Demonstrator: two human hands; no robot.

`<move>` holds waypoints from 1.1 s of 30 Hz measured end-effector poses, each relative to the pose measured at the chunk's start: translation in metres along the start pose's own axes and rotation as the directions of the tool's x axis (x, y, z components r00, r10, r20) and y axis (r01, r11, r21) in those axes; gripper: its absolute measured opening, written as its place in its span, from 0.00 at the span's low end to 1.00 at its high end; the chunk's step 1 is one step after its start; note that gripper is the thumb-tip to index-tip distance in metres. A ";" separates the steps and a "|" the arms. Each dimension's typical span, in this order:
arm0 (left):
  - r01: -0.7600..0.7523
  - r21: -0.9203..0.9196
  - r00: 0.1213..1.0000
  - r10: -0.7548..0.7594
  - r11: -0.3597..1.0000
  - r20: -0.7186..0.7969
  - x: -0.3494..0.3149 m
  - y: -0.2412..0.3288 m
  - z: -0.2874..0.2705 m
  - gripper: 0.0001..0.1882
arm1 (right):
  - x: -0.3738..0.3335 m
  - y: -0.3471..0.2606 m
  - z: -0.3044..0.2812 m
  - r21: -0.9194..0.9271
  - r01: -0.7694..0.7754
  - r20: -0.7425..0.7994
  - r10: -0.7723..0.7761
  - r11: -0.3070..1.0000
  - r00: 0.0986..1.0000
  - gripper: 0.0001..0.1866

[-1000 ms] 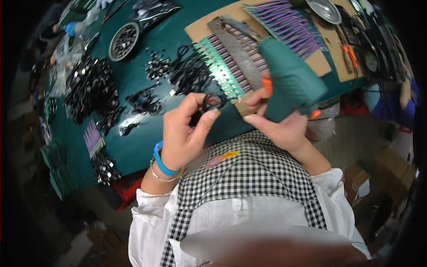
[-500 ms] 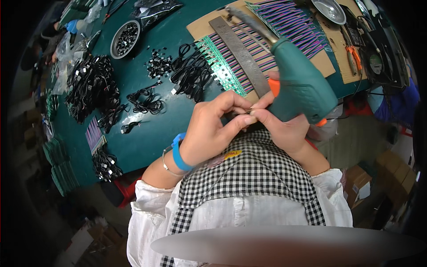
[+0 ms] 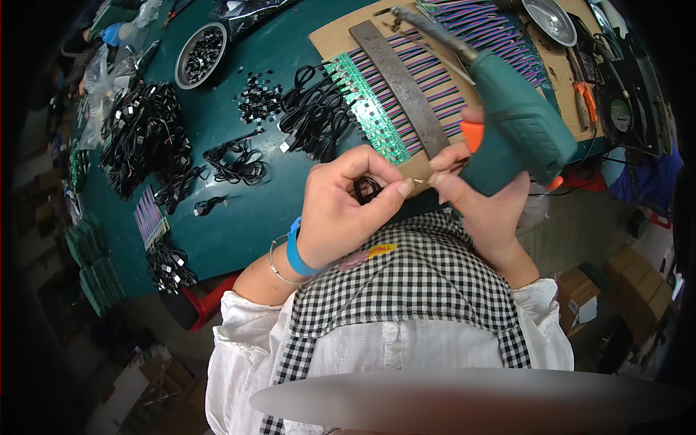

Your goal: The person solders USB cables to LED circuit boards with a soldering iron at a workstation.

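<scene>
My left hand (image 3: 341, 199) pinches a thin black cable (image 3: 367, 188) between thumb and forefinger, with its loop curled inside the palm. Short bare wire ends (image 3: 419, 181) stick out past those fingertips toward the right. My right hand (image 3: 482, 210) is wrapped round a green soldering gun (image 3: 518, 119) with an orange trigger, its long metal nose pointing up and left. The thumb and forefinger of that same hand come together close to the wire ends; whether they touch them I cannot tell. Just beyond, a strip of green circuit boards (image 3: 370, 112) lies under a flat metal bar (image 3: 399, 80).
Cardboard (image 3: 330, 32) lies under the boards and rows of coloured wires. To the left are piles of black cables (image 3: 141, 138), a heap of small black parts (image 3: 259, 98) and a metal bowl (image 3: 181, 65) of them. Orange-handled pliers (image 3: 586, 101) rest at the right.
My right hand and the soldering gun have shifted right, away from my left fingertips. A gap has opened between the hands, and the bare wire ends now show.
</scene>
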State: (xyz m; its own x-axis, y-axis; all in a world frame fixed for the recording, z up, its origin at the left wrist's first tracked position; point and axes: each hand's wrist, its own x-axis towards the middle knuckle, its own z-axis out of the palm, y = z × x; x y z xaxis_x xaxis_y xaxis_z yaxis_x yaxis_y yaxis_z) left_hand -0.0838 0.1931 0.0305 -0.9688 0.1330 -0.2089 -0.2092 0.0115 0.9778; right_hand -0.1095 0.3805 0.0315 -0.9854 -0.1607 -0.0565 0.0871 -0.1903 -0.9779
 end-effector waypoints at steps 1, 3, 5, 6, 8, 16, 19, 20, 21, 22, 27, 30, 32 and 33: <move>0.001 -0.002 1.000 -0.001 1.000 -0.001 0.000 -0.001 0.000 0.05 | 0.000 0.008 0.000 0.010 0.089 0.069 -0.089 0.996 0.994 0.34; -0.171 0.088 0.985 0.173 0.981 -0.024 0.002 -0.002 0.002 0.06 | 0.000 0.011 0.000 -0.057 0.131 0.115 -0.124 0.990 0.986 0.34; -0.204 0.130 0.978 0.209 0.970 -0.024 0.003 -0.003 0.003 0.05 | 0.000 0.013 0.000 -0.112 0.126 0.141 -0.109 0.986 0.984 0.33; -0.240 0.172 0.969 0.247 0.955 -0.023 0.004 -0.003 0.003 0.05 | 0.000 0.012 0.001 -0.112 0.123 0.142 -0.107 0.986 0.984 0.33; -0.198 0.147 0.980 0.200 0.969 -0.003 0.005 0.000 0.002 0.04 | 0.001 0.007 0.003 0.037 -0.046 0.092 0.042 0.998 0.995 0.32; 0.028 -0.217 0.999 -0.032 0.976 -0.018 0.006 0.008 -0.002 0.02 | 0.004 0.000 0.005 0.157 -0.123 0.047 0.117 0.980 0.992 0.33; 0.021 -0.213 0.999 -0.030 0.977 -0.039 0.007 0.009 -0.001 0.02 | 0.004 0.000 0.005 0.126 -0.091 0.067 0.083 0.988 0.994 0.32; 0.010 -0.199 0.999 -0.020 0.980 -0.049 0.007 0.008 -0.001 0.02 | 0.004 0.001 0.004 0.106 -0.074 0.093 0.064 0.992 0.994 0.31; -0.001 -0.185 0.998 -0.010 0.983 -0.059 0.008 0.008 -0.001 0.02 | 0.004 0.003 0.006 0.108 -0.074 0.095 0.064 0.991 0.993 0.31; 0.001 -0.185 0.998 -0.012 0.983 -0.056 0.009 0.007 -0.001 0.02 | 0.003 0.005 0.008 0.097 -0.067 0.061 0.061 0.993 0.996 0.32; -0.016 -0.146 0.996 0.003 0.989 -0.087 0.008 0.004 0.003 0.03 | 0.004 0.006 0.010 0.078 -0.097 0.039 0.094 0.992 0.995 0.33; -0.027 -0.151 0.993 0.009 0.988 -0.118 0.008 0.006 0.005 0.03 | 0.003 0.010 0.009 0.103 -0.094 0.015 0.093 0.990 0.996 0.33; -0.032 -0.140 0.994 0.016 0.990 -0.111 0.009 0.005 0.005 0.03 | 0.002 0.010 0.008 0.032 -0.100 0.055 0.098 0.994 0.994 0.33; -0.037 -0.128 0.994 0.023 0.991 -0.108 0.010 0.004 0.006 0.03 | 0.002 0.010 0.008 0.032 -0.100 0.050 0.098 0.994 0.994 0.33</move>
State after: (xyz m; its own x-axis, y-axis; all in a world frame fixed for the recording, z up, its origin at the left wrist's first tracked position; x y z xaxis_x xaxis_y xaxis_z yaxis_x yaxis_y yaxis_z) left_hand -0.0937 0.2000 0.0327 -0.9821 0.0252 -0.1867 -0.1884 -0.1202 0.9747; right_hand -0.1093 0.3706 0.0231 -0.9635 -0.2269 -0.1421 0.1898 -0.2045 -0.9603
